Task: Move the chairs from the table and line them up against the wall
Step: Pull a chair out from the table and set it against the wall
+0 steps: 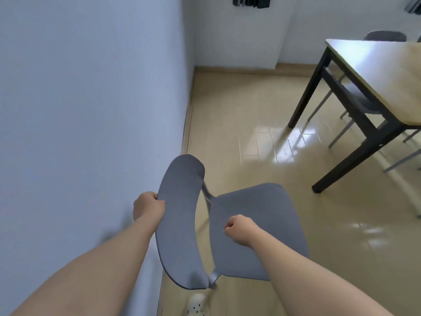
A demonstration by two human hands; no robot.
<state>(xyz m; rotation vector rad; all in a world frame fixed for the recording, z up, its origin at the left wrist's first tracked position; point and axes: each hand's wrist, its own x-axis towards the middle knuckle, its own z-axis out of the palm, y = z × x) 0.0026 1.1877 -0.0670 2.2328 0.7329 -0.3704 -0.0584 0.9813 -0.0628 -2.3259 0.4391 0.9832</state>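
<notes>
A grey chair with a matte, softly curved shell stands beside the pale blue-white wall, its long, rounded, banana-shaped backrest turned toward the wall and its broad, gently dished seat facing the room. Slim light-grey metal tubes join backrest to seat. The left hand is curled around the wall-side edge of the backrest, gripping it. The right hand is closed into a fist above the seat; whether it touches or holds anything cannot be told. The floor is glossy beige tile with bright reflections. Well apart at the right stands a surface with a smooth light wood top and square black metal legs; another grey chair is tucked beneath it, thin metal legs showing.
</notes>
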